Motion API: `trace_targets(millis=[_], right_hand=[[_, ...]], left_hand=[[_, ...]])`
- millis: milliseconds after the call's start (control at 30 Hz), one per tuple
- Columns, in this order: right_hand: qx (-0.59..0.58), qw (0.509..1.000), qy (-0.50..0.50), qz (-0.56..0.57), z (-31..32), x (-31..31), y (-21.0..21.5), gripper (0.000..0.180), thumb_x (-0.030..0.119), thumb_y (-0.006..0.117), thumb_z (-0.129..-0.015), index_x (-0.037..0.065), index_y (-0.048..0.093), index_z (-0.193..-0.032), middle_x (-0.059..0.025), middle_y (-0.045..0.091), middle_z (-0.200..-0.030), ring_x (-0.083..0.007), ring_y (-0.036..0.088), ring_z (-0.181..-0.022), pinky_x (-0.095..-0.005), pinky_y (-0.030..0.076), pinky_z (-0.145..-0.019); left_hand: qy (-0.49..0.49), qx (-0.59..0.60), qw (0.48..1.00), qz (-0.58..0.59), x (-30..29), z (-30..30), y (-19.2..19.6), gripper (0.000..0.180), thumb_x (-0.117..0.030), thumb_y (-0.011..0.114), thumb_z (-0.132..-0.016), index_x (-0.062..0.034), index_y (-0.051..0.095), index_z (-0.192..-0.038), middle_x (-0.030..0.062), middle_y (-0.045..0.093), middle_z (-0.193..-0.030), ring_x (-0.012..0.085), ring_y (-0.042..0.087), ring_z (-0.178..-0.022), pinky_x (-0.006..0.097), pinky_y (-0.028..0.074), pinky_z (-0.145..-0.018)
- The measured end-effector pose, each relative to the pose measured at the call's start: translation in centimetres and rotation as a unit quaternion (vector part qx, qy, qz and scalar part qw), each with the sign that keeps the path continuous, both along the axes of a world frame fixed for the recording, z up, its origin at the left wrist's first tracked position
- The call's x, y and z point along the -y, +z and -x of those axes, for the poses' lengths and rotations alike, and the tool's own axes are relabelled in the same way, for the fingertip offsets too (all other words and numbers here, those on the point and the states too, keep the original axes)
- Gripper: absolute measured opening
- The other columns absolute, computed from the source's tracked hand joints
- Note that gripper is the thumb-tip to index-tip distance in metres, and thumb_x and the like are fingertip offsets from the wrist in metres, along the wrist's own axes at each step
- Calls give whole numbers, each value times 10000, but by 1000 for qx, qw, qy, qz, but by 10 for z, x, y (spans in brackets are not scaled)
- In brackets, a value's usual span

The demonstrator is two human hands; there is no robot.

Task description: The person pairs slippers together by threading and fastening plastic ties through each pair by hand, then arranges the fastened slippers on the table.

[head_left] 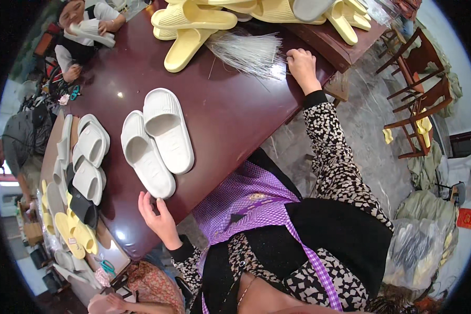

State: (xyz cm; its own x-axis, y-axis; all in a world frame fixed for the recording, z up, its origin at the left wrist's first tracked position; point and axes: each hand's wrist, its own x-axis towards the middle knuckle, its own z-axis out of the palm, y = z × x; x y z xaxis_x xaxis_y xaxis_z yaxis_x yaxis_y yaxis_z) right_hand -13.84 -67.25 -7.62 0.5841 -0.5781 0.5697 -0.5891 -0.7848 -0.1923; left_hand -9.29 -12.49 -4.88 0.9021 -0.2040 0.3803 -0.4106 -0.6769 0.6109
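A pair of pale grey slide slippers [169,137] lies side by side on the dark red table [230,120], toes pointing away from me. My left hand [160,219] is at the table's near edge beside the heel of the left slipper, its fingers apart and nothing in them. Farther off to the right, my right hand [302,67] rests with curled fingers at the ends of a loose bundle of thin clear strands [248,51]. Whether a strand is between its fingertips is too small to make out.
Yellow slippers [196,20] are heaped at the far edge, some on a raised wooden box [327,44]. More grey, black and yellow slippers [91,141] line the left side, near teal scissors [107,267]. A person across the table holds a grey slipper [92,32]. Wooden chairs [416,65] stand right.
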Motion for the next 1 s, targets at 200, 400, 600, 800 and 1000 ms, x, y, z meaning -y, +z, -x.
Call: trace_targets(millis=[200,400,600,800,1000], right_hand=[[26,998,58,-29,28,-7,7,95,154,584,-785,102,660,-809,-80,654,-843,-274,597,-842,-409,424,-768],[59,977,167,-114,70,-55,26,102,87,565,-758,30,639,-800,-139,644,-759,-294,630,-718,-358,482,-625],[3,897,199,-394,102,-114,37,103,77,578,-754,-2,630,-794,-137,644,-723,-284,624,-666,-343,493,-612],[-54,808,407,-423,100,-170,48,83,81,611,-758,15,630,-804,-98,637,-730,-243,605,-685,-340,472,-637],[-106,754,479,-436,102,-189,63,70,86,626,-768,27,630,-807,-76,637,-757,-220,590,-742,-334,449,-689]], left_hand=[[-11,15,1000,6,1,-1,-4,296,-58,553,-869,45,541,-1146,143,523,-1227,240,545,-1049,306,450,-847],[-22,17,997,75,21,-4,1,266,-29,545,-865,52,551,-1118,132,556,-1160,229,559,-1017,308,448,-856],[-140,55,988,39,77,12,17,254,17,553,-836,44,563,-1089,151,573,-1102,258,567,-1001,328,446,-871],[-340,71,935,78,145,30,41,283,20,609,-776,16,583,-1058,166,582,-1099,312,569,-960,378,448,-853],[-469,42,878,87,182,31,36,274,12,621,-764,-1,594,-1036,125,594,-1118,288,575,-942,362,444,-822]])
